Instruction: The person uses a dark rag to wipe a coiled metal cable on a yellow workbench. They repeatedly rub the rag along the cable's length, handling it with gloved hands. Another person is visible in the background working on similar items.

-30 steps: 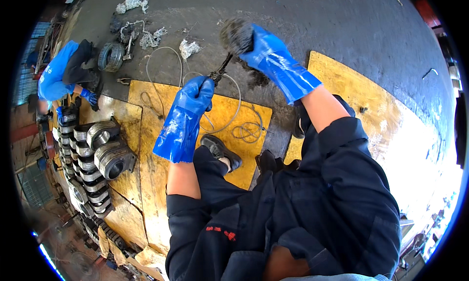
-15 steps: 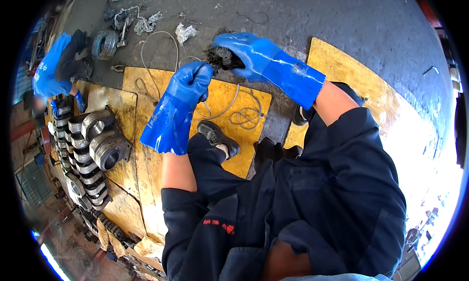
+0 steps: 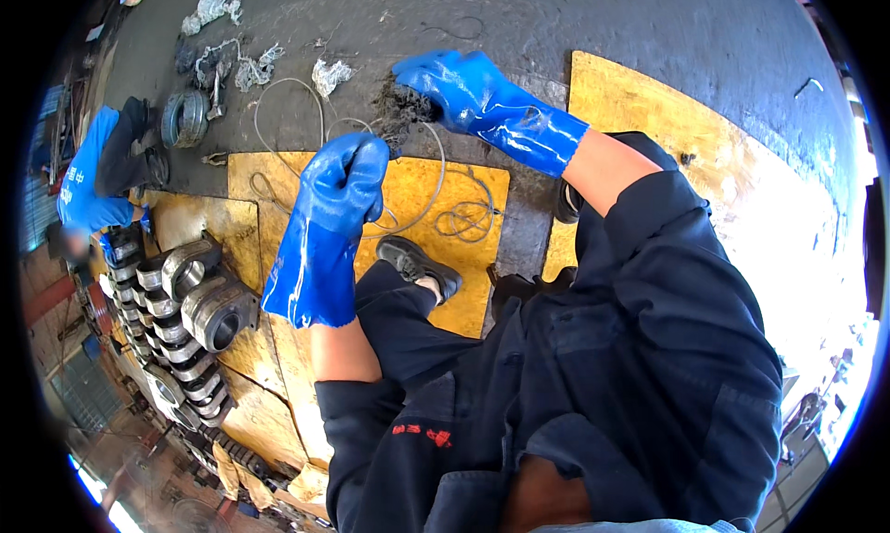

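Note:
Both my hands wear long blue rubber gloves, raised above the floor. My right hand (image 3: 454, 88) is closed round a blackened, fibrous wad (image 3: 405, 111), whose frayed strands hang out on its left side. My left hand (image 3: 341, 181) is a closed fist just left of and below the wad. Loose strands reach down close to this fist; what lies inside its fingers is hidden.
Rows of metal bearing caps (image 3: 171, 334) stand at left, where a blue-shirted person (image 3: 91, 176) bends over. Yellow boards (image 3: 445, 199) cover part of the dark floor under my feet. Looped wire (image 3: 468, 220), metal rings (image 3: 184, 119) and crumpled whitish scraps (image 3: 331, 76) lie around.
My left fist has moved down and slightly left. My right hand has shifted up and left, and the wad looks looser and more spread out. The whole view has tilted slightly.

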`<action>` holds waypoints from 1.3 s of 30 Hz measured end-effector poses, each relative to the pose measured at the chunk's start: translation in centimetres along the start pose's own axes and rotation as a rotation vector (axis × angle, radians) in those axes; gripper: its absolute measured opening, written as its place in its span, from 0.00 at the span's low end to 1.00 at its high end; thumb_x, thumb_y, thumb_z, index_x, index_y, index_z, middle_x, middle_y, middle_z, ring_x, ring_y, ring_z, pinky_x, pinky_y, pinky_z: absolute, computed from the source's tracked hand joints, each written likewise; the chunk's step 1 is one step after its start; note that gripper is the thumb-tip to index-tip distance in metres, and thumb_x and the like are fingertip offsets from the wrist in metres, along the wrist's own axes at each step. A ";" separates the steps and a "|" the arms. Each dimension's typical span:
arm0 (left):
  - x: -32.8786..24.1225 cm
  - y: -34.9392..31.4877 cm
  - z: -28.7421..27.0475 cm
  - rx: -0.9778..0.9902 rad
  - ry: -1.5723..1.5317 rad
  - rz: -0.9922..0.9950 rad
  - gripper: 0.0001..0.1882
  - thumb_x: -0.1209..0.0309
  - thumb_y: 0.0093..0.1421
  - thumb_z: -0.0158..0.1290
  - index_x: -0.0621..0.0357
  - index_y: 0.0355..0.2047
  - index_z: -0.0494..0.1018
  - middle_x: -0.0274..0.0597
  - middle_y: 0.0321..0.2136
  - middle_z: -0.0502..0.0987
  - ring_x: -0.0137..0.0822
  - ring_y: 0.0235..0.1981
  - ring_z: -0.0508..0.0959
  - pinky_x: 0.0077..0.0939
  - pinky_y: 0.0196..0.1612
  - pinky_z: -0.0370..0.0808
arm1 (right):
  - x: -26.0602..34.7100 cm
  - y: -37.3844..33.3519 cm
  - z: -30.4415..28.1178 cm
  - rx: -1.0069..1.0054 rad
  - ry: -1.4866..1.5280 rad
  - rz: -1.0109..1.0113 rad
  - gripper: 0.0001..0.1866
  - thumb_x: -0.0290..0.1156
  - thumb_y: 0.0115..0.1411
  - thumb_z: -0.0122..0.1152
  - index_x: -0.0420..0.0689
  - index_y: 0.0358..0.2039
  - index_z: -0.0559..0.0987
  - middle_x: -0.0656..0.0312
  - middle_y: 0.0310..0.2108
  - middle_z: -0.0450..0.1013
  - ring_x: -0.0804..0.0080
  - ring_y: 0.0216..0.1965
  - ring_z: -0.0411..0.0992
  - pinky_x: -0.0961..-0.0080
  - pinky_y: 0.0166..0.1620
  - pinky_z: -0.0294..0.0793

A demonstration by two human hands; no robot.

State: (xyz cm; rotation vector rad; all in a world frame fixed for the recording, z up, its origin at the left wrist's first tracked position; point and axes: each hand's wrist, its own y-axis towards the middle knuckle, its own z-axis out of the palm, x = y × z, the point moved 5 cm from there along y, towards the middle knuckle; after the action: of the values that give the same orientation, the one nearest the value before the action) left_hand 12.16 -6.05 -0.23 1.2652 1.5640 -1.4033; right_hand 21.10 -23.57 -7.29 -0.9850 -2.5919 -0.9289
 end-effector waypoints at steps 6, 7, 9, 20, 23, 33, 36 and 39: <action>-1.7 -1.7 -1.6 -0.044 0.016 0.098 0.12 0.68 0.65 0.54 0.66 0.40 0.76 0.35 0.19 0.73 0.20 0.12 0.65 0.18 0.15 0.59 | -3.9 -0.1 -0.8 0.165 -0.205 0.235 0.24 0.30 0.50 0.66 0.52 0.49 0.76 0.57 0.49 0.76 0.54 0.47 0.76 0.58 0.42 0.80; -1.4 -2.3 -2.5 -0.056 0.019 0.118 0.12 0.68 0.65 0.54 0.67 0.41 0.76 0.35 0.19 0.74 0.20 0.12 0.65 0.18 0.15 0.59 | -4.6 0.0 -1.1 0.277 -0.275 0.368 0.24 0.31 0.50 0.66 0.52 0.49 0.76 0.57 0.49 0.76 0.54 0.48 0.76 0.57 0.43 0.79; -0.2 -2.3 -2.8 -0.051 0.011 0.145 0.12 0.69 0.65 0.54 0.67 0.42 0.76 0.36 0.20 0.74 0.20 0.12 0.65 0.18 0.15 0.59 | -6.1 -0.6 -2.8 0.370 -0.336 0.581 0.24 0.33 0.51 0.65 0.52 0.51 0.75 0.58 0.51 0.75 0.53 0.50 0.75 0.54 0.46 0.78; 4.1 1.7 -6.2 -0.227 -0.229 0.150 0.15 0.64 0.67 0.53 0.65 0.45 0.76 0.49 0.34 0.82 0.18 0.10 0.61 0.14 0.12 0.56 | -14.8 -3.2 -4.2 -0.146 0.289 1.099 0.23 0.43 0.54 0.68 0.45 0.48 0.80 0.52 0.40 0.80 0.59 0.44 0.78 0.65 0.49 0.75; 4.9 2.8 -7.5 -0.260 -0.340 0.208 0.15 0.66 0.68 0.51 0.66 0.48 0.73 0.54 0.39 0.82 0.18 0.09 0.59 0.16 0.11 0.55 | -17.4 -7.7 -3.2 -0.349 1.119 1.120 0.25 0.39 0.55 0.68 0.45 0.52 0.78 0.56 0.39 0.80 0.66 0.41 0.79 0.67 0.45 0.75; 4.8 6.2 -6.1 0.108 -0.733 0.393 0.15 0.64 0.62 0.58 0.65 0.35 0.70 0.63 0.44 0.78 0.21 0.08 0.60 0.18 0.10 0.57 | -5.2 0.7 1.8 -0.328 2.027 0.971 0.17 0.43 0.62 0.57 0.47 0.46 0.79 0.58 0.44 0.79 0.62 0.43 0.77 0.62 0.44 0.79; 6.1 6.3 -4.1 0.266 -0.826 0.381 0.17 0.63 0.59 0.61 0.64 0.39 0.71 0.57 0.42 0.75 0.21 0.10 0.63 0.18 0.11 0.60 | 1.4 3.9 1.0 -0.317 2.542 1.202 0.21 0.43 0.64 0.56 0.46 0.53 0.75 0.56 0.49 0.77 0.60 0.48 0.76 0.58 0.52 0.77; 7.7 6.3 -2.5 0.206 -0.838 0.289 0.21 0.63 0.58 0.62 0.61 0.46 0.73 0.30 0.14 0.64 0.25 0.10 0.63 0.20 0.12 0.58 | 4.0 5.0 1.0 -0.270 2.340 0.627 0.22 0.39 0.65 0.59 0.43 0.57 0.73 0.57 0.56 0.72 0.63 0.53 0.74 0.60 0.57 0.75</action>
State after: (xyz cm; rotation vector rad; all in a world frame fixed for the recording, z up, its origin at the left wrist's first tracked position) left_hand 16.09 -2.29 -8.93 0.7867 0.6586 -1.6242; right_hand 21.42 -18.01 -4.06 -0.1147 -0.1930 -0.9949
